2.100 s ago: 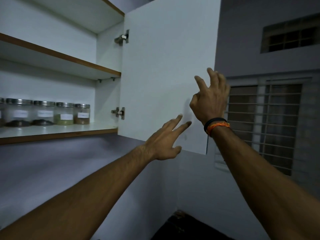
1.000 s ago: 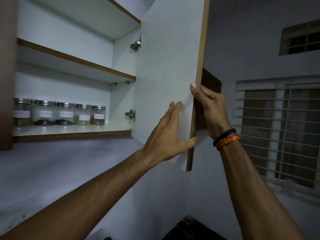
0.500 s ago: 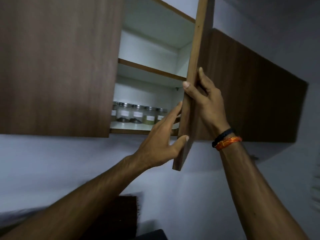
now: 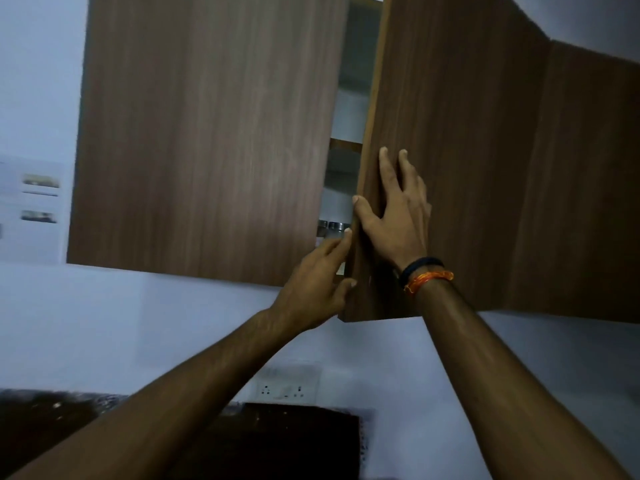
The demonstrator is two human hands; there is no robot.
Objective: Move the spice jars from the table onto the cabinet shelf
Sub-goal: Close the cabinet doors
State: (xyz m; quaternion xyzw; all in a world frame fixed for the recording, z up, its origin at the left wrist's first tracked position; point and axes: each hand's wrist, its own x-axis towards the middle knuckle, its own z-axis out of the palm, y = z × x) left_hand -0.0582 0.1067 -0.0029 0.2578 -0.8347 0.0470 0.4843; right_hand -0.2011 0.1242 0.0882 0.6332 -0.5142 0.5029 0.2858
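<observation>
cabinet door [image 4: 450, 150] nearly closed now, right hand [image 4: 398, 220] flat on it

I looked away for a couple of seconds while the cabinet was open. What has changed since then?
The right cabinet door has swung from wide open to nearly closed, leaving a narrow gap. The right hand moved from its edge to press flat on the wooden front, thumb at the edge; the left hand followed along the inner side. The spice jars stay on the shelf, now barely visible.
</observation>
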